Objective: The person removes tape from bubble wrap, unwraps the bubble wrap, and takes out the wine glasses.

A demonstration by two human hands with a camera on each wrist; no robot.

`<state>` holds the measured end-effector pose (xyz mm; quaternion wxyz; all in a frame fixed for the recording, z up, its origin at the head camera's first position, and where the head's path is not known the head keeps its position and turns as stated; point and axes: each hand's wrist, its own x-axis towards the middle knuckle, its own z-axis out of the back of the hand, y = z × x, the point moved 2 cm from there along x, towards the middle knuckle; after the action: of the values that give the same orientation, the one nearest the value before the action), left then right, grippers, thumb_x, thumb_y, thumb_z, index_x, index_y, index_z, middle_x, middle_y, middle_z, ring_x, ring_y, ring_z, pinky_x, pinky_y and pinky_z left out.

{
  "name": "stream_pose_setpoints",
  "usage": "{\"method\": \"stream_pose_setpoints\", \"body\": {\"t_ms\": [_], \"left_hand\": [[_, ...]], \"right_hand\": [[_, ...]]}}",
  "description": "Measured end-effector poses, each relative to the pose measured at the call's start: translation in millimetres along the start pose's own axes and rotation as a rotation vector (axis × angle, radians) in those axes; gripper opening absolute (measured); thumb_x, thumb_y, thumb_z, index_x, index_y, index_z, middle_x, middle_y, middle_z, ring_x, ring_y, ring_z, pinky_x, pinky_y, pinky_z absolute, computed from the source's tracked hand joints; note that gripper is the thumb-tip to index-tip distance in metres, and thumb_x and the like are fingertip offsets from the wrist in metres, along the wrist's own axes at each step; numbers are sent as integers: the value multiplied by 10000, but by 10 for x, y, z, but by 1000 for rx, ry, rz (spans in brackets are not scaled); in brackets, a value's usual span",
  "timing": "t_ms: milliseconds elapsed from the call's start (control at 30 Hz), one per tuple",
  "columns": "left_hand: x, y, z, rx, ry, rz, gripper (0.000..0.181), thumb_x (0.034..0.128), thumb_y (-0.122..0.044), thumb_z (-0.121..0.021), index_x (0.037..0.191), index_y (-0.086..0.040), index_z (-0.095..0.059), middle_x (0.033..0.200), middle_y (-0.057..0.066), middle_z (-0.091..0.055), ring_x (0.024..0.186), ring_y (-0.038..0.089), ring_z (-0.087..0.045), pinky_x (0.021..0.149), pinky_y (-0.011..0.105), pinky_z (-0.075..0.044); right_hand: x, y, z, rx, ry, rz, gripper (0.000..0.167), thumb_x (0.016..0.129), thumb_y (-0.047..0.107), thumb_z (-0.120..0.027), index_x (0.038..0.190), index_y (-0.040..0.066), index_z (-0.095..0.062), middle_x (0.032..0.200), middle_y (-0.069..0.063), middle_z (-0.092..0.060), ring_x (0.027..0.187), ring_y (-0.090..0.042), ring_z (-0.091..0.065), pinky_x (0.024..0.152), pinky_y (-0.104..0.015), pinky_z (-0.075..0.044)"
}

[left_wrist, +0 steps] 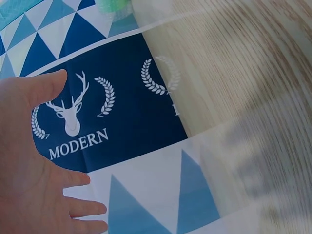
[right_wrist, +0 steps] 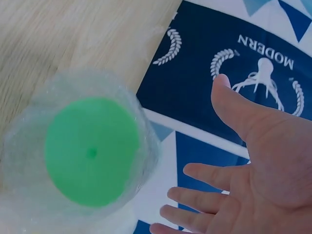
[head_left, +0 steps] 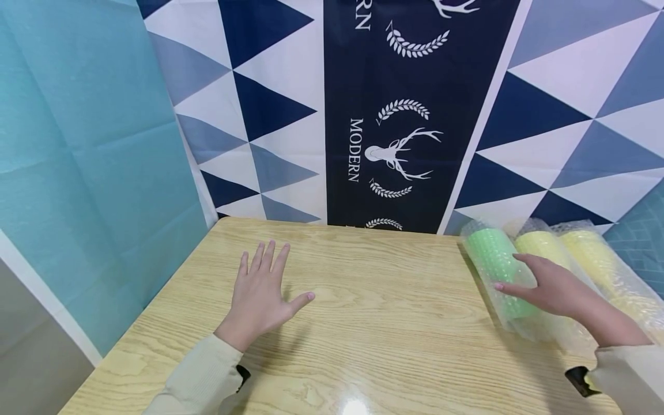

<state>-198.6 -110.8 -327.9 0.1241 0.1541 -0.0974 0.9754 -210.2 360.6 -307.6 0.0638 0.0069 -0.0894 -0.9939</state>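
Where R hand (head_left: 555,285) blocks view, wrapped green cyl (head_left: 487,253) is pt hidden.

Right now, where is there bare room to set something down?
Bare table lies between the left hand and the green cylinder, back to the patterned cloth. The right side is crowded: that cylinder, two yellow cylinders and the right hand.

From the head I look forward-down across the worktop (head_left: 384,305); both closer wrist views share its far edge (head_left: 311,227).
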Motion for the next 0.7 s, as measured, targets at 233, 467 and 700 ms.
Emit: {"method": "stream_pose_setpoints", "body": {"t_ms": [233,467,700], "left_hand": [[6,-20,17,-11,19,2,968,790,-702,-557,1510,-114,-287,1563,213,-277,1465,398,-230,1177,614,-166],[13,-43,28,-29,41,9,965,793,-701,-552,1516,-127,-273,1559,213,-288,1465,393,-235,1166,616,-197],[17,-52,17,-70,76,8,960,801,-698,-547,1516,-121,-270,1549,205,-313,1444,399,-283,1157,617,-220]], "right_hand": [[46,-128,33,0,49,-14,841,916,515,-564,1334,-190,-376,1307,-473,-386,1111,-637,-433,806,-640,-450],[75,-185,71,43,120,-34,754,972,509,-456,1311,-165,-434,1310,-431,-437,1073,-555,-547,749,-553,-501],[130,-229,65,48,63,13,580,985,406,-494,1238,-113,-551,1220,-376,-561,978,-470,-637,757,-548,-515]]}}
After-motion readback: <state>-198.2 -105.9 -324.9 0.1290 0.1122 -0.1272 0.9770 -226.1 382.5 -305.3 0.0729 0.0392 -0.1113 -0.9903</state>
